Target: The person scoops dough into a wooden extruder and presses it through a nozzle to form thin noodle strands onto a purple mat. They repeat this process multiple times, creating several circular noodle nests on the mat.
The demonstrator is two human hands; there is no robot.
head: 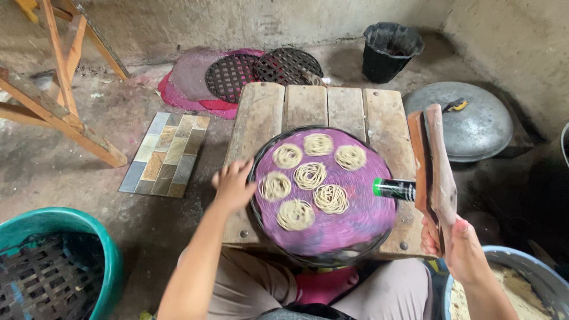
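Nearest the camera, the right hand (461,252) is clamped around the lower end of a wooden noodle press (431,169), holding it upright past the right edge of the wooden board (308,106). A green-tipped dark nozzle (394,188) sticks out sideways from the press over the right rim of the tray. The press looks rigid and fairly heavy, so a full-fist grip low on the handles seems apt.

The left hand (232,184) lies with fingers spread against the left rim of the round tray (323,192), steadying it; it closes on nothing. The tray sits at the near middle of the board, covered by a purple woven mat (355,219), which probably flexes, so the dark rim is the better place to take hold. On the mat lie seven noodle nests (310,175), soft, damp-looking and likely fragile; they would probably smear or break if pinched.

At the near right corner of the view stands a blue tub of pale dough (521,284), at the near left a teal basin (59,261) holding a lattice tray.

Further off, a grey metal lid (474,127) rests right of the board and a patch of tiles (167,154) lies to its left. Beyond the board's far edge lie round lattice mats (261,71), with a black bucket (388,50) by the wall and a wooden frame (59,83) at far left. The floor is rough, dirty concrete.
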